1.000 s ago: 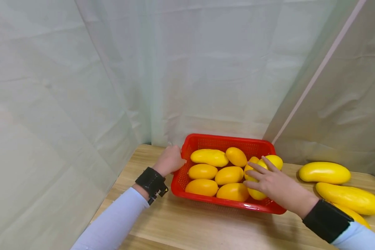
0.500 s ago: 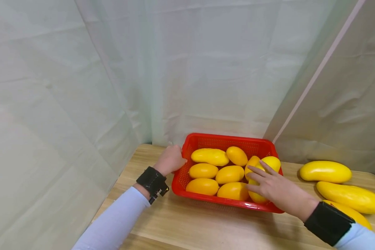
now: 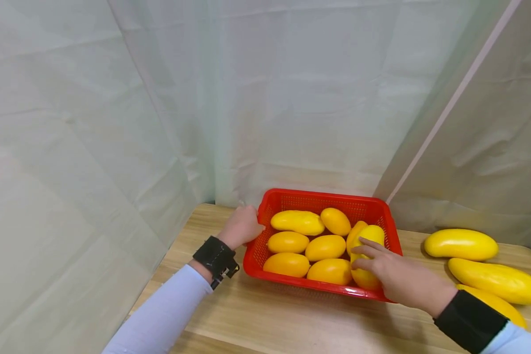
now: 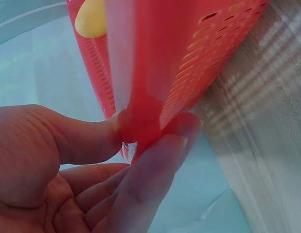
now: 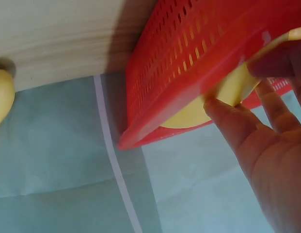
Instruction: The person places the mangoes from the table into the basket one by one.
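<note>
Shifting leftward over the last half second, the long fruit (image 3: 374, 234) is now uncovering more of the right wall of the basket (image 3: 392, 235), and the fingers of the right hand (image 3: 400, 278) are bunching closer together. It is lying inside at the basket's right end, beside a small fruit (image 3: 356, 233) that it is partly covering. Six other fruits are already resting to the left, in rows; three more (image 3: 461, 244) (image 3: 495, 281) (image 3: 495, 306) are lying outside, on the table (image 3: 256, 319) to the right. With those three out, the filling looks well along rather than complete. Partly closed, the right hand is grasping the long fruit, its fingers curving over the top. Over at the other end, the left hand (image 3: 241, 228) is pinching the basket's rim between thumb and fingers. Behind, pale cloth (image 3: 309, 98) is hanging.
</note>
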`<state>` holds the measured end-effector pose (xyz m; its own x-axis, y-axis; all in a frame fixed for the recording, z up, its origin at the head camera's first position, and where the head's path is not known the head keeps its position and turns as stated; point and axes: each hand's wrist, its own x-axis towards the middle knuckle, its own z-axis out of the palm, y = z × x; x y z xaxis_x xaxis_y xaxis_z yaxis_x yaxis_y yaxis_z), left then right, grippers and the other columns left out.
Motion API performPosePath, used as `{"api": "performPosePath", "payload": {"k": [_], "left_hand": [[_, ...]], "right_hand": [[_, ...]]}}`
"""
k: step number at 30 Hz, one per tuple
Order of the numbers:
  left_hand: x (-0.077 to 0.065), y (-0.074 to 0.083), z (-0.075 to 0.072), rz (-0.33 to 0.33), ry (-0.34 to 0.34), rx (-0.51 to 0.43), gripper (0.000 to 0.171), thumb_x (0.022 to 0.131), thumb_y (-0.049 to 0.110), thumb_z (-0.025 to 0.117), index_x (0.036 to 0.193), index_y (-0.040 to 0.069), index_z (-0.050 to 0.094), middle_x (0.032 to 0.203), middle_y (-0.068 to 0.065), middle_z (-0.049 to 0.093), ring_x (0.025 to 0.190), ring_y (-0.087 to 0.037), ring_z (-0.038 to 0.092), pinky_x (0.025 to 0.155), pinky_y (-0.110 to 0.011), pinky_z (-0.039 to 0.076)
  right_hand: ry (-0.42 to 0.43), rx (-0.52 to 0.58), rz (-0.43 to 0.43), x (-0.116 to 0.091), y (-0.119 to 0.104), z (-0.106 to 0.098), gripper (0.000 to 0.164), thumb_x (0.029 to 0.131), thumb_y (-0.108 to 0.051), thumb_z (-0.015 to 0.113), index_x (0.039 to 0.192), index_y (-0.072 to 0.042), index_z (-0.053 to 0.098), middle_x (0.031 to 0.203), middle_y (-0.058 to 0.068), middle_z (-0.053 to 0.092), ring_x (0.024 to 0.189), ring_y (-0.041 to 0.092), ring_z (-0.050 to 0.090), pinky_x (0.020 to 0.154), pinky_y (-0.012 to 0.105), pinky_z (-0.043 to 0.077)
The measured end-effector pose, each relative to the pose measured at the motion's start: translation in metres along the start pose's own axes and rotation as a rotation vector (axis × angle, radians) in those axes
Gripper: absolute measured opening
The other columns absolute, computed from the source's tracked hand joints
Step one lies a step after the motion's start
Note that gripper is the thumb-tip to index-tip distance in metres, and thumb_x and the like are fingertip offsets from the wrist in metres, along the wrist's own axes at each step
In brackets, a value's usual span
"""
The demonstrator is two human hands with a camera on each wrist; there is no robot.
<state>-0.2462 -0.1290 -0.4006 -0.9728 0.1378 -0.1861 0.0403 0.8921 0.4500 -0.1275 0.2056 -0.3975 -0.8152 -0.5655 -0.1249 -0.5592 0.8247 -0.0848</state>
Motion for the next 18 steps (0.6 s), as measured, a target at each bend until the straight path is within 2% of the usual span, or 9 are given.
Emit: {"api": "performPosePath", "payload": {"k": [4,13,18], "left_hand": [[-0.0014,0.0006,-0.001,-0.005,0.001,-0.007,0.022,0.082,0.021,0.07,0.093,0.004,0.06,0.068,-0.009,0.06,0.051,-0.017,0.059,0.044,-0.022,0.047],[-0.0017,0.0004,-0.001,-0.019,-0.013,-0.028,0.02,0.082,0.02,0.069,0.092,0.005,0.06,0.069,-0.009,0.061,0.052,-0.017,0.059,0.045,-0.022,0.048],[-0.0016,0.0004,-0.0012,-0.015,-0.007,-0.03,0.02,0.082,0.019,0.069,0.092,0.005,0.06,0.068,-0.009,0.061,0.051,-0.017,0.059,0.045,-0.022,0.048]], "right_hand": [[0.05,-0.008,0.002,0.0013,-0.0016,0.0041,0.05,0.069,0.0,0.077,0.112,-0.023,0.065,0.132,0.003,0.053,0.129,0.03,0.043,0.088,0.043,0.051],[0.112,-0.037,-0.023,-0.0015,-0.0004,0.0109,0.045,0.072,-0.005,0.076,0.111,-0.023,0.065,0.132,0.003,0.054,0.131,0.03,0.042,0.092,0.045,0.049],[0.151,-0.049,-0.036,-0.007,-0.0009,0.0089,0.045,0.07,-0.009,0.079,0.111,-0.023,0.065,0.13,0.003,0.056,0.125,0.028,0.047,0.09,0.049,0.049]]}}
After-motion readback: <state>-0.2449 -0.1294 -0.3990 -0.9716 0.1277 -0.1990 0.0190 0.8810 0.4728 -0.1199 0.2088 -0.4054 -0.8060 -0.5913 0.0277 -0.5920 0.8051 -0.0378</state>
